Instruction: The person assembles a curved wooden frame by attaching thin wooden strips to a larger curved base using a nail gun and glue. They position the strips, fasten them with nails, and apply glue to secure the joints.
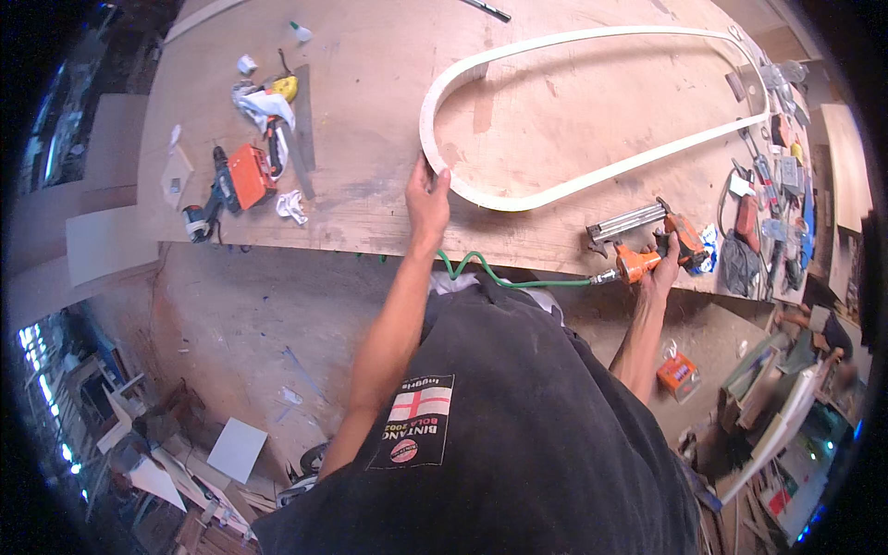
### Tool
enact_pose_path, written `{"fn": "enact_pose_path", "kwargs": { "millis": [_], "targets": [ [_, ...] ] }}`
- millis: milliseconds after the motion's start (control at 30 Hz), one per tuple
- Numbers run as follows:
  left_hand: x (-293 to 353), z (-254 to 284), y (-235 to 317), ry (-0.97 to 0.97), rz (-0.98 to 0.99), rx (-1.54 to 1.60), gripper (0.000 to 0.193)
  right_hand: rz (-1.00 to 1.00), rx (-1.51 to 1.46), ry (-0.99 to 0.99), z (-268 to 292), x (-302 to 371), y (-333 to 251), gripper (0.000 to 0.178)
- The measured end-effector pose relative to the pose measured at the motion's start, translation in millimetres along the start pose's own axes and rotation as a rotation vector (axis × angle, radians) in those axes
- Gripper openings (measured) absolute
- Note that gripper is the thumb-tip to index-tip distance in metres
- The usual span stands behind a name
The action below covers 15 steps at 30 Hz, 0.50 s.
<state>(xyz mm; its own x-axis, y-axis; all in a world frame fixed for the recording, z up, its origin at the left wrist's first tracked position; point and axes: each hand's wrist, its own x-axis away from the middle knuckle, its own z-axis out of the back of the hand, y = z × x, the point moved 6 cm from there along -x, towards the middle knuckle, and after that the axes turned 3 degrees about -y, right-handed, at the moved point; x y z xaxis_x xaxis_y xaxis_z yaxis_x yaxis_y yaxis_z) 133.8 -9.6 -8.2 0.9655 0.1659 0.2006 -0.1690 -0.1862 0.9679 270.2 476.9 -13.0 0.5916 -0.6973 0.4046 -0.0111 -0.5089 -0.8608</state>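
Plywood bench (370,55) carries a pale, teardrop-shaped bent wooden loop (518,199); the left hand (427,199) is clamped on its near-left curve. Right of it, the right hand (662,270) grips an orange pneumatic nail gun (647,245) trailing a green coiled hose (490,271)

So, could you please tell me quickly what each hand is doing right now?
Left hand: gripping the curved end of the pale bent wooden loop.
Right hand: closed on the orange pneumatic nail gun.

Black shirt (518,416), flag patch (416,421), bare forearms.
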Motion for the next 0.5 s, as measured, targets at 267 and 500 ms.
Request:
{"fn": "enact_pose_path", "kwargs": {
  "millis": [267,500],
  "targets": [
    [78,-26,-23,-0.022,0.116,-0.098,0.072,-0.171,-0.010,-0.050,14,-46,45,0.031],
    [122,-25,-11,-0.010,0.038,-0.532,0.045,-0.174,0.695,-0.171,23,-23,28,0.062]
  ]
}}
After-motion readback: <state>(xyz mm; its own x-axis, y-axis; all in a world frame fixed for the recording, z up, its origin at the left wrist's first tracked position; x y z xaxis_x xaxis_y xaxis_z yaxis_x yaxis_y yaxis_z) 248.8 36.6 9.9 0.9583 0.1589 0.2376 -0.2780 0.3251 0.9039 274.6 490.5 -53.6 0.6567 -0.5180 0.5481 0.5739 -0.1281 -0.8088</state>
